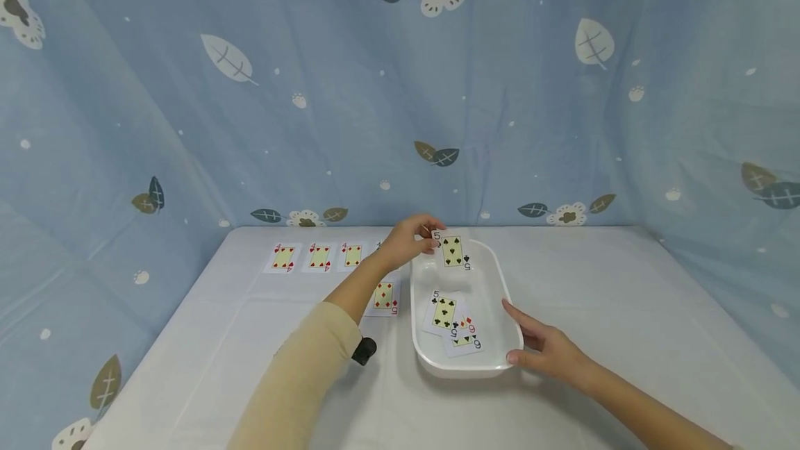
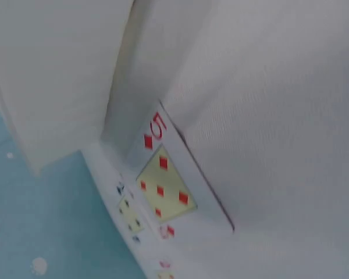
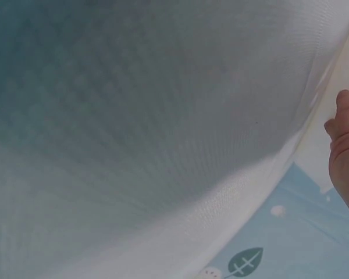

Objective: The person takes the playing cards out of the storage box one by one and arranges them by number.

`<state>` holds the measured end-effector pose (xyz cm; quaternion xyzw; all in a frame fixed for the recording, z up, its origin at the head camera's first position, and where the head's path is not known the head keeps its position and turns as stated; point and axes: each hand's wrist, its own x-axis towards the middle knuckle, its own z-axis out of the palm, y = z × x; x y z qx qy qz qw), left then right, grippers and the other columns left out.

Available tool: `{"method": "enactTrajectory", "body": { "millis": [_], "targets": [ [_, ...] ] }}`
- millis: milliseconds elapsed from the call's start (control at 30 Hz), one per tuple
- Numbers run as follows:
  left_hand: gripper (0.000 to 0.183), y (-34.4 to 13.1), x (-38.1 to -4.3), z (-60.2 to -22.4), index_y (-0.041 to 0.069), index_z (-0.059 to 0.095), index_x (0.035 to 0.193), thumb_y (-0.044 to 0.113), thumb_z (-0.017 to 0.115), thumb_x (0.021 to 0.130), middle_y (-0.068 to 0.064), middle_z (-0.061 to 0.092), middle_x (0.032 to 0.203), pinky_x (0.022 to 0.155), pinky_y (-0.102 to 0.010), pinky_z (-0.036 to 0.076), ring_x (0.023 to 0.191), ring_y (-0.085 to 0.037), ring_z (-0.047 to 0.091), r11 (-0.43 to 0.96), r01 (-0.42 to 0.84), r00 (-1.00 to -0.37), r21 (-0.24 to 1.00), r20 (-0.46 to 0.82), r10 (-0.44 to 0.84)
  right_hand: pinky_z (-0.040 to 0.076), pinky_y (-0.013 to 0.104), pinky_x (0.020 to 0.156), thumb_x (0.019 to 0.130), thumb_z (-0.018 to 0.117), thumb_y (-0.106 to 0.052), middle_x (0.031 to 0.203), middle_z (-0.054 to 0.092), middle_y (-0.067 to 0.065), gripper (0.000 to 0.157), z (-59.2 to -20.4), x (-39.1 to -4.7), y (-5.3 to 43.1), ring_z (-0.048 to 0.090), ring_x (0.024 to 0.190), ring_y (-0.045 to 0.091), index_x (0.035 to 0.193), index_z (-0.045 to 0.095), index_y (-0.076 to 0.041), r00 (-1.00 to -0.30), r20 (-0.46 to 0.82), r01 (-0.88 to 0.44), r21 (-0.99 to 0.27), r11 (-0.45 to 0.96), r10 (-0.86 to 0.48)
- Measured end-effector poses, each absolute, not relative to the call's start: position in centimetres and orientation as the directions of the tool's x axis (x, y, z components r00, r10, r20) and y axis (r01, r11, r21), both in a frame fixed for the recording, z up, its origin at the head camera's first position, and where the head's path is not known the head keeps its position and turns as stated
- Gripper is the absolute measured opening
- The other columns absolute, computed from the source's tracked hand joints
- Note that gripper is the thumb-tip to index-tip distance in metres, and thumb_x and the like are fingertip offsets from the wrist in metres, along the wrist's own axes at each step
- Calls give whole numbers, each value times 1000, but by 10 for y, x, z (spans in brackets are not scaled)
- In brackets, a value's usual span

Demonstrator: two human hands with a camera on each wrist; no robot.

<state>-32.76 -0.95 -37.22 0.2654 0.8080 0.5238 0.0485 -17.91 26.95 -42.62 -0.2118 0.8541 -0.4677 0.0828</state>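
Plainly, the left hand [image 1: 407, 240] pinches a rectangular card [image 1: 453, 251] over a rounded tub [image 1: 462, 371].

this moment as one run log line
left hand: pinches five of spades at far end of tub; right hand: touches tub; in tub: five of clubs; on table: five of diamonds

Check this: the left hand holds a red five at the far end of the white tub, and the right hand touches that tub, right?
Not quite: the five is black, not red, as the head view shows. The left hand does hold it at the far end of the white tub, and the right hand touches that tub.
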Motion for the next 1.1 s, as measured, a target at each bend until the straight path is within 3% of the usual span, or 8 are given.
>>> {"method": "enactTrajectory", "body": {
  "millis": [300,867,1100],
  "targets": [
    [26,-23,-324,-365,12,59,110,3,60,85,-6,56,105,72,-26,54,89,-17,57,325,405,-830,855,195,523,52,29,79,78,70,-17,141,25,31,79,-427,-182,268,49,112,45,143,25,-5,-896,50,-274,-845,460,-442],
    [29,-70,-310,-353,13,57,114,9,62,85,-5,56,107,72,-29,55,89,-18,58,360,349,-862,865,145,486,51,29,81,79,69,-14,142,24,31,77,-430,-188,264,47,114,46,142,25,-4,-894,94,-304,-846,438,-439],
    [31,-100,-311,-357,14,56,114,12,64,85,-8,54,112,75,-32,54,96,-28,58,350,283,-892,893,110,439,52,29,80,79,69,-15,141,25,32,78,-432,-190,260,49,112,46,142,26,-2,-894,95,-306,-843,443,-437]
  ]
}}
